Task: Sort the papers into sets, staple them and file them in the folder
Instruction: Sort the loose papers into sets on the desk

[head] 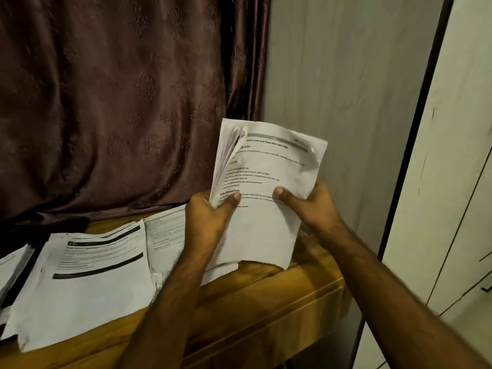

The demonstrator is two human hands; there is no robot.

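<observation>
A set of printed sheets (269, 166) is held upright above the right end of the wooden table (255, 312). My left hand (210, 217) grips its left edge, thumb on the front page. My right hand (308, 206) grips the right edge, thumb pressed on the text. The pages fan apart at the top left corner. A larger stack of papers (87, 278) lies flat on the table to the left, with another stack (165, 233) behind it. No stapler or folder shows.
A brown patterned curtain (111, 102) hangs behind the table. A pale wall (340, 89) and a white cupboard door (452, 182) stand at the right. More sheets (10, 267) lie at the far left edge on a dark surface.
</observation>
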